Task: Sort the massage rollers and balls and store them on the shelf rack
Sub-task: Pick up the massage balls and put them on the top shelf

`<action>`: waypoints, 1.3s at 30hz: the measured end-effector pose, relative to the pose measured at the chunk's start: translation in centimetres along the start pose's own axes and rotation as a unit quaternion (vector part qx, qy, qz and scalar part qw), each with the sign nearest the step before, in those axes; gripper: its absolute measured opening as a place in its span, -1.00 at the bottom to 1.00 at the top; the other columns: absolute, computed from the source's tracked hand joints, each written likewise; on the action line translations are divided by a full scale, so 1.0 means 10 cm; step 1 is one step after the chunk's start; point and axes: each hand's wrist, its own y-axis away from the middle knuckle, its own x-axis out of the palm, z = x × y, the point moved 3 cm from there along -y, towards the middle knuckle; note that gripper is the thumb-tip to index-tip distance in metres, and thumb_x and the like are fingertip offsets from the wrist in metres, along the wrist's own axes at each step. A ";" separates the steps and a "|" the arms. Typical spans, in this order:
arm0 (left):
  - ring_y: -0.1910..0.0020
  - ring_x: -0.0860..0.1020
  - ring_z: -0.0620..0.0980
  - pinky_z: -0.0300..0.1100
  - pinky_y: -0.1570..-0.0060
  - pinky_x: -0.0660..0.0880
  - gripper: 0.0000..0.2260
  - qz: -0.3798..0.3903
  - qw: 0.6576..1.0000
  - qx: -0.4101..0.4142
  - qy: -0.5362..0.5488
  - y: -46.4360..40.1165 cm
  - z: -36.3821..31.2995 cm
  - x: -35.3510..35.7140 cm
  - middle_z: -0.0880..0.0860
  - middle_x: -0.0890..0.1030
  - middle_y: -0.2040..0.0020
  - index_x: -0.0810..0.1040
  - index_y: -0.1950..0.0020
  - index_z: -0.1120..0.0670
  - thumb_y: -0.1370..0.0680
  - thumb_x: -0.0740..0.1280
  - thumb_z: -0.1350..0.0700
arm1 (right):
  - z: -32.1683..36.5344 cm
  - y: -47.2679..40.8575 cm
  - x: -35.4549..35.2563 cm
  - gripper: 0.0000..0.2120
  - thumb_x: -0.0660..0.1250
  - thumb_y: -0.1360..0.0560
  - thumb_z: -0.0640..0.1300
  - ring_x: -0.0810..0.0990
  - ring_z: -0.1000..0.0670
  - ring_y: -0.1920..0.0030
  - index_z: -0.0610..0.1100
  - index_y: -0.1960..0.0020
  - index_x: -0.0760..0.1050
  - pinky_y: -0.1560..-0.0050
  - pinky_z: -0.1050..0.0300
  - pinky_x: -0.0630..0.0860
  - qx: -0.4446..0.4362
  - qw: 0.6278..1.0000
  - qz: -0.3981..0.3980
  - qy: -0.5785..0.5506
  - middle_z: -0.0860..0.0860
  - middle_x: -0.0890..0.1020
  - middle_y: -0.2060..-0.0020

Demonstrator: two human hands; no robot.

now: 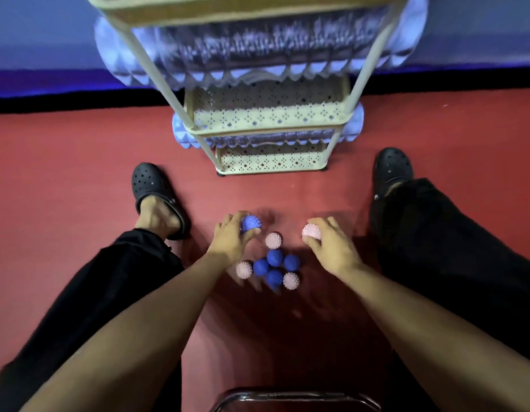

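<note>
Left hand [231, 239] grips a blue spiky ball [251, 223], right hand [332, 243] a pink spiky ball [311, 231]; pickup step; next: lift to shelf rack [269, 114] at 12 o'clock.

Blue ball [251, 223] half covered by the curled fingers of the left hand [231, 239]; pink ball [311, 231] partly hidden under the right hand [332, 248], only its left side showing. Between the two grips, loose balls [275, 267] smeared by motion along their near edges; spikes too blurred to count. Beyond the grips, top of rack [266, 120] cut off by the upper edge; upper roller [257, 52] heavily blurred, ridges unreadable; lower roller [183, 133] mostly hidden behind a shelf. Near edge: dark frame [296, 398] cut off, identity unclear.
</note>
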 end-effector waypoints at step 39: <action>0.16 0.56 -0.11 -0.35 0.41 0.47 -0.53 -0.417 0.801 0.379 0.201 3.08 -5.12 -5.69 0.01 0.59 0.00 0.42 -0.35 0.09 -0.61 0.26 -0.22 | 4.61 2.05 -6.11 -0.76 0.30 -0.63 -0.01 0.40 -0.13 -0.41 -0.09 -0.24 0.49 -0.39 -0.04 0.36 -0.334 0.829 -0.448 -0.008 -0.02 0.59 -0.22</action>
